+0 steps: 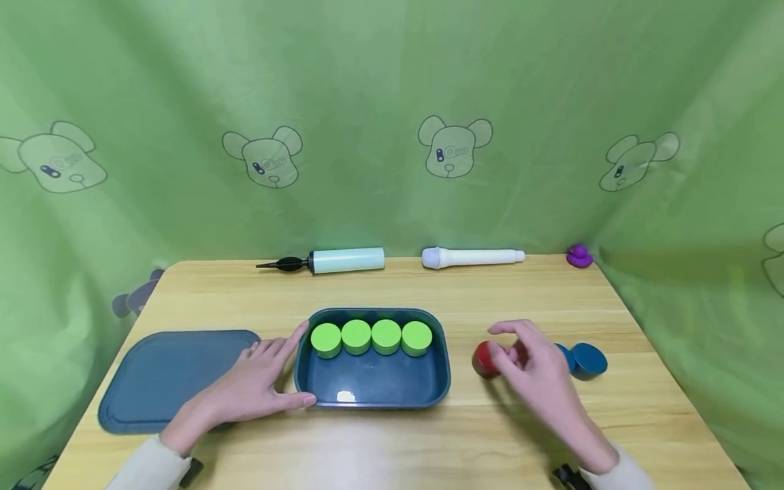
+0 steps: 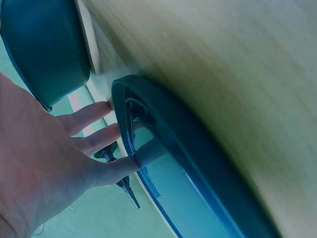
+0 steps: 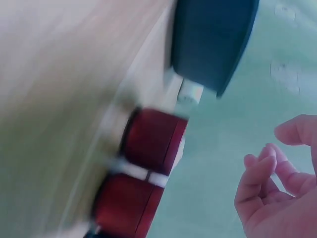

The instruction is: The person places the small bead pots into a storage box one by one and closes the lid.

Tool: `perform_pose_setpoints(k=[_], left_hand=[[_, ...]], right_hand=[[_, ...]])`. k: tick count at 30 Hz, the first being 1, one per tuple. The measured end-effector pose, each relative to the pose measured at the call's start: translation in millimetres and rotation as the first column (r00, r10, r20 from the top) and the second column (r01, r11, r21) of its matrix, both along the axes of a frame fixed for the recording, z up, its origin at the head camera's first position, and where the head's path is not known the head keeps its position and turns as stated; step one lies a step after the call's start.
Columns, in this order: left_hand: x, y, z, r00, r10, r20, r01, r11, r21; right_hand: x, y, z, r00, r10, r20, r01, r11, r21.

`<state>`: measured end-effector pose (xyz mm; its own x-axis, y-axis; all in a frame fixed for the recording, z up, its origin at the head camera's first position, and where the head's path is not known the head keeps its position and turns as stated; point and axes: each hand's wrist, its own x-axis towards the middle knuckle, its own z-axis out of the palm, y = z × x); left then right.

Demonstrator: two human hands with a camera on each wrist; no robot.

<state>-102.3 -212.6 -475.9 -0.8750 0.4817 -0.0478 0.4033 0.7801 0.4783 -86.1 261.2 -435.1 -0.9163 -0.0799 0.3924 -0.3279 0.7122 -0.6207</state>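
Note:
A dark blue tub (image 1: 373, 400) stands mid-table with several short light-green cylinders (image 1: 356, 337) in a row along its back wall. My left hand (image 1: 263, 381) spans the tub's left end, index finger at the back corner and thumb at the front corner, fingers spread. Under that hand lies the flat blue lid (image 1: 171, 381). To the tub's right, my right hand (image 1: 539, 371) hovers over short red cylinders (image 3: 151, 139), fingers loosely bent and holding nothing. One red cylinder (image 1: 482, 361) shows left of the fingers; the other is mostly hidden in the head view.
Two blue cylinders (image 1: 589, 361) stand right of the right hand. Along the back edge lie a pale hand pump (image 1: 346, 260) with a black nozzle, a white microphone-shaped stick (image 1: 474, 257) and a purple duck (image 1: 579, 256). Green curtain (image 1: 367, 102) hangs behind.

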Motion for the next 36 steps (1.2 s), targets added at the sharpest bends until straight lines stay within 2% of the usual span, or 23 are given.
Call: perform_pose_setpoints(k=[6,10,15,18,23,29,36], left_hand=[[-0.4,-1.4,0.7,1.0,0.0,0.003,0.0,1.0,0.002],[-1.0,-2.3,0.4,1.0,0.003,0.005,-0.003,1.0,-0.001],[-1.1,-2.6,-0.6,1.0,0.007,0.01,-0.007,1.0,0.0],[-1.3,-2.6,-1.0,1.0,0.007,0.012,-0.007,1.0,0.003],[-0.9,-3.4,-0.4,1.0,0.007,0.009,-0.007,1.0,0.001],[-1.1,-3.4,0.2,1.0,0.009,0.008,-0.009,1.0,-0.002],[-1.7,-2.5,-0.3,1.0,0.003,0.017,-0.003,1.0,-0.006]], right_hand=[[10.7,41.2,-0.7,0.995,-0.087,0.052,0.091,0.993,-0.073],[16.2,67.1,-8.2,0.979,-0.16,0.126,0.175,0.978,-0.117],[17.6,96.3,-19.5,0.957,-0.226,0.184,0.25,0.96,-0.122],[16.9,111.6,-26.7,0.947,-0.255,0.195,0.276,0.957,-0.088],[16.0,130.0,-35.3,0.929,-0.266,0.256,0.29,0.955,-0.063],[16.8,145.4,-38.5,0.904,-0.209,0.374,0.276,0.952,-0.135],[16.7,160.2,-45.2,0.884,-0.209,0.417,0.282,0.952,-0.12]])
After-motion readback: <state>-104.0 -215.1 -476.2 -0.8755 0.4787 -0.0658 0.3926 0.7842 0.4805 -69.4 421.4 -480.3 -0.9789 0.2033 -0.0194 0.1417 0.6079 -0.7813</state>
